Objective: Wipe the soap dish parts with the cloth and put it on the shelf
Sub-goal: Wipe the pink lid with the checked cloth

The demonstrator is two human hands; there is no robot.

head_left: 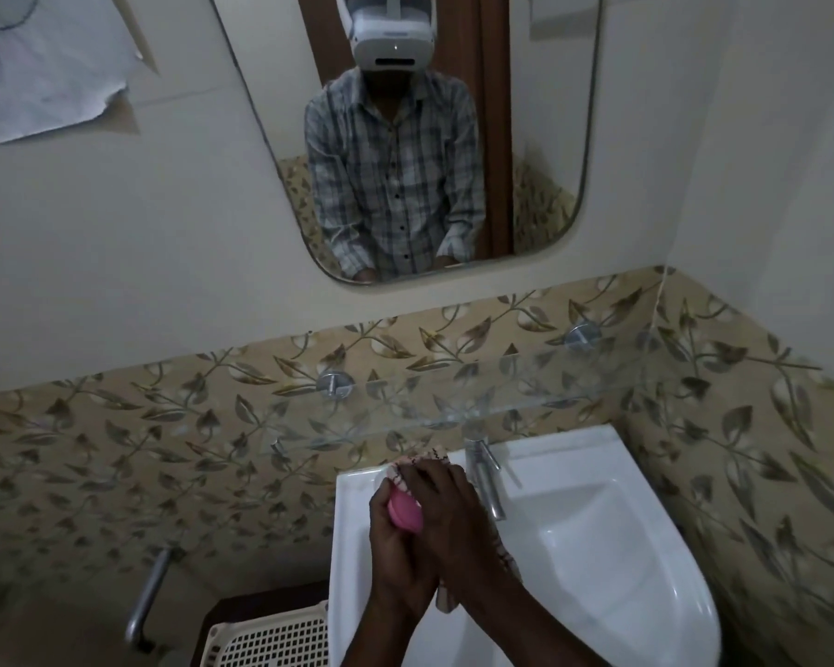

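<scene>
pink soap dish (404,511), white sink (598,546), leaf-patterned tiles (213,426)

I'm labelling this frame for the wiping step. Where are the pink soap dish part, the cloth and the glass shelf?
pink soap dish part (405,514), head view, on its exposed curved side.
cloth (422,458), head view, on the bunched top above the fingers.
glass shelf (526,406), head view, on its front edge.

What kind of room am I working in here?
Most likely a small home bathroom: a white washbasin with a metal tap, a wall mirror above it, and a glass shelf against leaf-patterned tiles.
</scene>
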